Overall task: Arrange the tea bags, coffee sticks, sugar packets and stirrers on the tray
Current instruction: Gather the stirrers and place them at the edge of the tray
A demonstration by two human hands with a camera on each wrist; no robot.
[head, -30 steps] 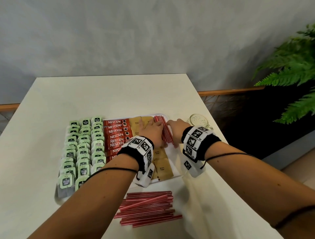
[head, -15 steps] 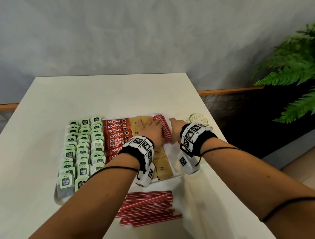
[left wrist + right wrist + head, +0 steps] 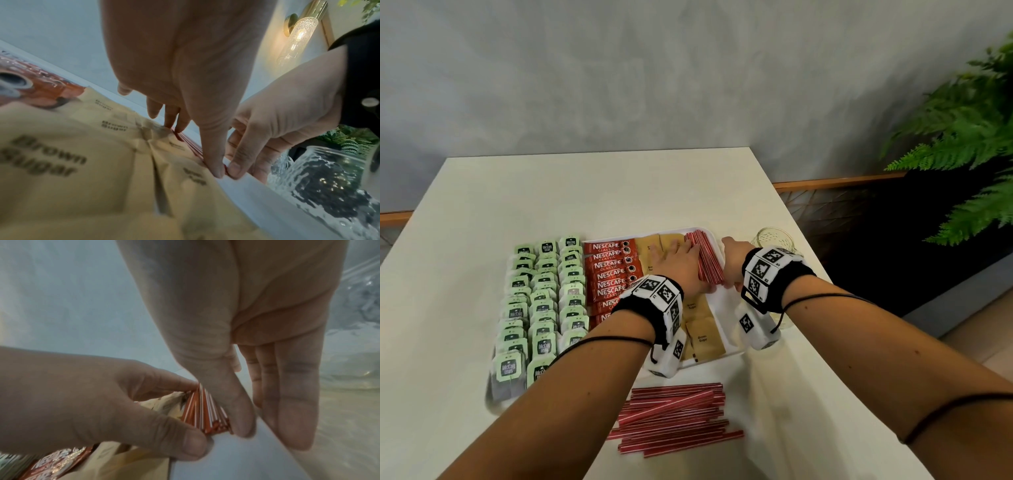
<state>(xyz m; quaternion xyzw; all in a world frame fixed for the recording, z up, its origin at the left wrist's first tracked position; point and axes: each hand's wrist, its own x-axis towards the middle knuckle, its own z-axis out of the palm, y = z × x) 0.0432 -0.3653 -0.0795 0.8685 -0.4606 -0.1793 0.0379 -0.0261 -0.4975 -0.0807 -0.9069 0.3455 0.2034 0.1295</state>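
Note:
A white tray (image 3: 722, 313) holds rows of green tea bags (image 3: 544, 301), red coffee sticks (image 3: 609, 274) and brown sugar packets (image 3: 702, 339). A bundle of red stirrers (image 3: 707, 260) (image 3: 205, 410) lies along the tray's right side. My left hand (image 3: 678, 263) presses its left side, fingers straight over the sugar packets. On the other side my right hand (image 3: 732, 257) stands edge-on with straight fingers. In the left wrist view both thumbs squeeze the near ends of the stirrers (image 3: 189, 143) between them. More loose stirrers (image 3: 674, 421) lie on the table before the tray.
A clear glass jar (image 3: 774, 238) stands just right of the tray, close behind my right wrist. The white table (image 3: 585, 192) stretches beyond the tray to a grey wall. A fern (image 3: 969, 137) hangs past the table's right edge.
My right hand has turned edge-on and closed in against the right side of the stirrer bundle. The left hand has hardly moved.

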